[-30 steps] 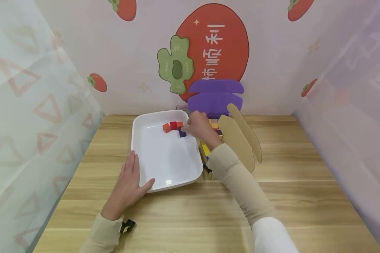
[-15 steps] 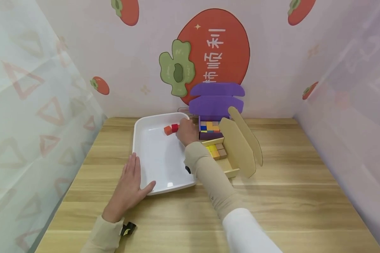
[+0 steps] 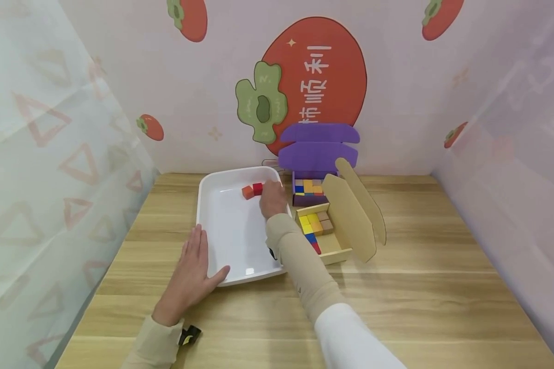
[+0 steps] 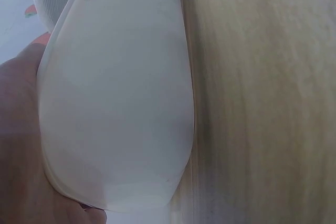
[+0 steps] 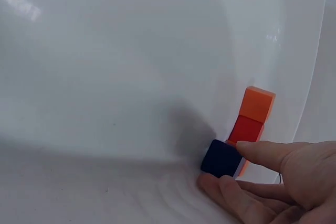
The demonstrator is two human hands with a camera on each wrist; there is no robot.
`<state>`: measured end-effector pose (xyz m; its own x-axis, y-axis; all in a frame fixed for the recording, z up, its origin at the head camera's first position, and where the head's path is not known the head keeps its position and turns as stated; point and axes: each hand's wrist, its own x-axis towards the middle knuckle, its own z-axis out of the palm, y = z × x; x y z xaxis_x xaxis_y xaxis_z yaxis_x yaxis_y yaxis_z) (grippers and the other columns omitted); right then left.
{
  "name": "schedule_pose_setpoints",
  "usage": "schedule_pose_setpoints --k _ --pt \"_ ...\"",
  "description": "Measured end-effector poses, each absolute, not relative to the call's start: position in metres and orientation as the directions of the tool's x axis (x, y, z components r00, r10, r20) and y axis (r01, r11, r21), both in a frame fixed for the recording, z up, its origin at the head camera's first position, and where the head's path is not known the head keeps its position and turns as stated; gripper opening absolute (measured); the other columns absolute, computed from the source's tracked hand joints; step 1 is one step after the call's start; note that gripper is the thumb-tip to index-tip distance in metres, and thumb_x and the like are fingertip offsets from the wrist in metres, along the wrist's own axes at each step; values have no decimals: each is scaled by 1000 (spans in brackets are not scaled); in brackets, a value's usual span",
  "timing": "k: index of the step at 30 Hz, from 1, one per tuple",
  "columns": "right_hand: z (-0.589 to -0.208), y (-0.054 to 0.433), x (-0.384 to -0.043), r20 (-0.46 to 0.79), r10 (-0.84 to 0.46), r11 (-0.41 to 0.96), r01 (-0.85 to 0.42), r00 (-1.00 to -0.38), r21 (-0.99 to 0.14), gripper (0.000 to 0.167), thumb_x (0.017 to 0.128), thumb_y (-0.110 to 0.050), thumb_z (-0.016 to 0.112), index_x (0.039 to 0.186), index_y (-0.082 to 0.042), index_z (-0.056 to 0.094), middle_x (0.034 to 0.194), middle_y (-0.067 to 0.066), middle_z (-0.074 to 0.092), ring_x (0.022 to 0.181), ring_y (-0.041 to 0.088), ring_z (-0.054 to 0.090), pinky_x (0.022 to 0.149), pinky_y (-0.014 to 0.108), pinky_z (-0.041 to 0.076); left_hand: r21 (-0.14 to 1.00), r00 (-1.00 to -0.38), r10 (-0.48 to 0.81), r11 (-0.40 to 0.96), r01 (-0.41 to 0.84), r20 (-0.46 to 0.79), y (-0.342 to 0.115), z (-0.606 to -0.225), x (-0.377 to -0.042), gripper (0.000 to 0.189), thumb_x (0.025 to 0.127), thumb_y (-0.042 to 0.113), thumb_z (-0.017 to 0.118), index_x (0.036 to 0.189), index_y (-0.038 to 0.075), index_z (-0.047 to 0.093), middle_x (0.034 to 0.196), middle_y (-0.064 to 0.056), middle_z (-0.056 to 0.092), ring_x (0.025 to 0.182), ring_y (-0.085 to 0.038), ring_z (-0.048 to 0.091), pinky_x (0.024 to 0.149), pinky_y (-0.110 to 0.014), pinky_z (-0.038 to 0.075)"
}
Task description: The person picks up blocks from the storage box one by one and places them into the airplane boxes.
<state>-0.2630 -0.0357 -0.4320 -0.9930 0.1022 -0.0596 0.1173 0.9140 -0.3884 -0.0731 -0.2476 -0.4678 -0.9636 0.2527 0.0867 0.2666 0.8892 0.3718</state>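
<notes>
My left hand (image 3: pixel 189 277) rests on the near left corner of the white tray (image 3: pixel 200 210), fingers straight along the rim and thumb spread over the front edge. Inside the tray's far right corner, my right hand (image 3: pixel 273 200) pinches a dark blue block (image 5: pixel 220 158) between thumb and fingers, as the right wrist view shows; from the head this block is hidden. Close beside it stand an orange cube (image 5: pixel 257 104) and a red cube (image 5: pixel 245 129) in a row. Another orange piece is mostly covered by the dark block and the thumb.
Right of the tray, a purple box (image 3: pixel 307 200) with raised lid holds several coloured blocks. In front of it, a tan box (image 3: pixel 337 256) with its lid (image 3: pixel 353 220) tilted right contains yellow, orange, brown, blue and red blocks. A printed backdrop (image 3: pixel 212 92) stands behind the table (image 3: pixel 420 287).
My right hand has shifted slightly left and toward me over the dark block, and its forearm swung left, uncovering the tan box's blocks. The left hand stays on the tray.
</notes>
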Motion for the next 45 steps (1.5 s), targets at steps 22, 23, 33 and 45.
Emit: schedule_pose_setpoints --k 22,23,33,45 --pt "-357 23 -212 -48 -26 811 7 -999 -585 45 89 -13 84 125 7 65 111 19 70 93 32 70 80 39 66 367 -963 252 891 269 94 -248 -467 -73 110 98 57 63 164 -12 8 177 -26 -2 165 -45 4 130 -67 18" --pt "-355 29 -207 -41 -27 808 3 -999 -589 40 89 -13 84 120 7 67 103 18 70 87 31 69 75 37 65 368 -963 253 889 270 95 -248 -468 -74 110 98 57 62 164 -12 8 177 -26 -2 165 -45 4 130 -67 18" --pt "-351 77 -163 -75 -19 801 29 -997 -598 35 92 -11 79 66 -5 57 58 0 42 51 16 43 48 24 35 380 -963 255 885 270 92 -247 -468 -73 110 98 56 62 164 -13 8 177 -26 -2 165 -46 4 130 -67 17" --pt "-378 112 -127 -92 57 808 100 -994 -581 39 93 -10 78 62 -5 56 60 2 43 56 17 45 51 25 34 389 -963 257 881 270 87 -246 -465 -72 109 98 55 62 164 -13 8 176 -27 -3 164 -47 4 130 -68 16"
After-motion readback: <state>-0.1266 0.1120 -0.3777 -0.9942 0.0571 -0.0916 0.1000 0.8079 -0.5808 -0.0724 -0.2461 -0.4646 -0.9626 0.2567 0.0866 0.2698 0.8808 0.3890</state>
